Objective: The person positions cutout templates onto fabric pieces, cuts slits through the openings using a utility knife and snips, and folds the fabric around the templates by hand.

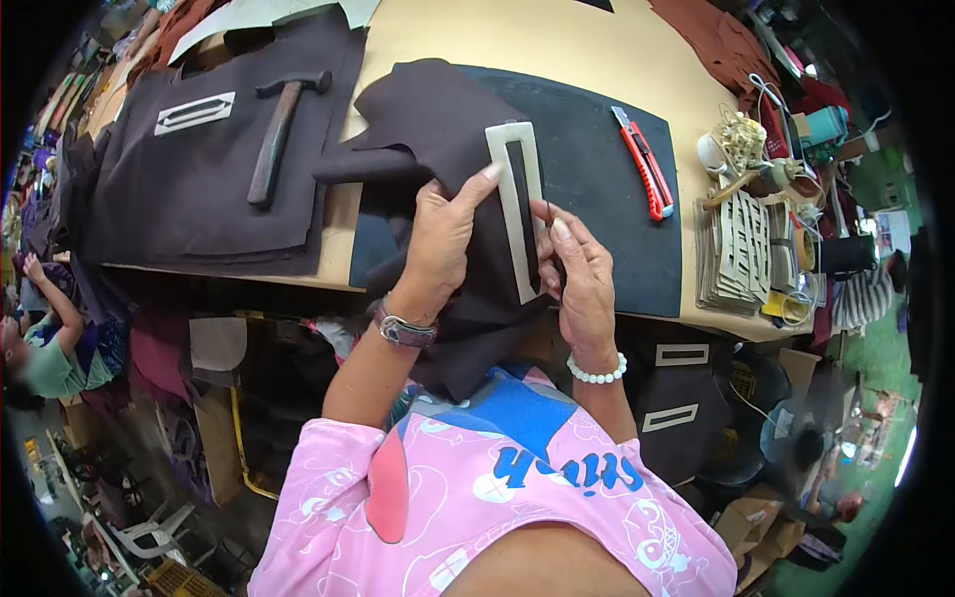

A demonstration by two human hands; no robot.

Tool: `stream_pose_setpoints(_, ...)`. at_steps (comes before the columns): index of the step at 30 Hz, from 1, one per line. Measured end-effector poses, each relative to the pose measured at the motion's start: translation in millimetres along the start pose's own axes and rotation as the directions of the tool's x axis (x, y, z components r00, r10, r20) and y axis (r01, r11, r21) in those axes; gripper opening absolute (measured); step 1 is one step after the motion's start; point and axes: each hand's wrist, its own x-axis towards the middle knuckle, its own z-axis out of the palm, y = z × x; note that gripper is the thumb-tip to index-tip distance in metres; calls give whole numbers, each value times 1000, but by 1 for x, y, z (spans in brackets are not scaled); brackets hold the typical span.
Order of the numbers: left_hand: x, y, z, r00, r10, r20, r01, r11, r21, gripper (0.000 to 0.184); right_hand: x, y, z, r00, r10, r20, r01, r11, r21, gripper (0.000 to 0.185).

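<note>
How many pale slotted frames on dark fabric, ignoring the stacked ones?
4. Held frame between left hand and right hand; second frame left of hammer; upper frame and lower frame below table edge. Others may be hidden.

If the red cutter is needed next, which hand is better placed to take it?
Probably the right hand: it is nearer to the red cutter, while the left hand holds the dark fabric.

Hammer (282, 144): dull, dark metal head, worn wood-like handle. Cutter (647, 164): glossy red plastic body, metal blade. Cloth (438, 119): dark, matt, softly creased. Mat (597, 149): black, smooth, matt. Bracelet (597, 370): glossy, rounded white beads. Watch (406, 328): shiny metal.
</note>
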Motion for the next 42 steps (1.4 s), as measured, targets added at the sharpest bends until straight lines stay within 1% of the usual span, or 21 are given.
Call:
stream_pose_setpoints(2, -1, 6, -1, 1000, -5, -28, 6, 1000, 22, 20, -1, -2, 5, 999, -30, 16, 30, 1000, -1, 32)
stream_pose_setpoints(3, -2, 7, -2, 999, -10, -37, 11, 999, 33, 21, -1, -2, 6, 1000, -7, 17, 7, 1000, 2, 31)
stream_pose_setpoints(5, -2, 8, -4, 1000, -3, -6, 3, 999, 39, 21, 0, -2, 7, 999, 33, 18, -33, 999, 7, 29)
stream_pose_setpoints(8, -5, 10, -8, 1000, 4, 14, -6, 997, 76, 20, 2, -6, 9, 998, 52, 36, -52, 999, -3, 26)
stream_pose_setpoints(10, -5, 7, -14, 1000, 11, 16, -12, 993, 119, 20, 7, -5, 8, 996, 78, 43, -79, 996, 38, 25)
stream_pose_setpoints(13, -11, 8, -15, 999, 11, 46, -17, 991, 131, 19, 12, -8, 7, 993, 97, 69, -103, 991, 91, 24)
stream_pose_setpoints(16, -15, 6, -16, 1000, 22, 17, -25, 987, 161, 17, 15, -8, 5, 990, 102, 99, -113, 986, 120, 23)
stream_pose_setpoints(19, -17, 11, -15, 999, 18, 30, -23, 984, 176, 16, 17, -7, 5, 987, 104, 125, -123, 980, 156, 21)
stream_pose_setpoints(22, -18, 11, -12, 997, 58, 60, -68, 980, 189, 16, 20, -6, 4, 986, 97, 135, -120, 977, 176, 19)
stream_pose_setpoints(28, -20, 13, -14, 998, 38, 59, -51, 971, 233, 15, 19, -5, 4, 986, 96, 133, -120, 976, 181, 17)
stream_pose_setpoints(31, -21, 16, -15, 998, -4, 65, -15, 959, 282, 15, 19, -2, 3, 987, 96, 127, -117, 978, 171, 17)
stream_pose_setpoints(34, -17, 19, -8, 997, 65, 48, -74, 969, 235, 17, 18, 0, 6, 985, 103, 136, -126, 977, 175, 16)
stream_pose_setpoints(38, -13, 20, -6, 997, 62, 34, -68, 973, 222, 18, 18, -1, 8, 981, 109, 163, -148, 956, 252, 15)
stream_pose_setpoints(42, -14, 21, -7, 996, 67, 51, -76, 971, 226, 18, 18, 1, 8, 980, 106, 169, -145, 961, 236, 15)
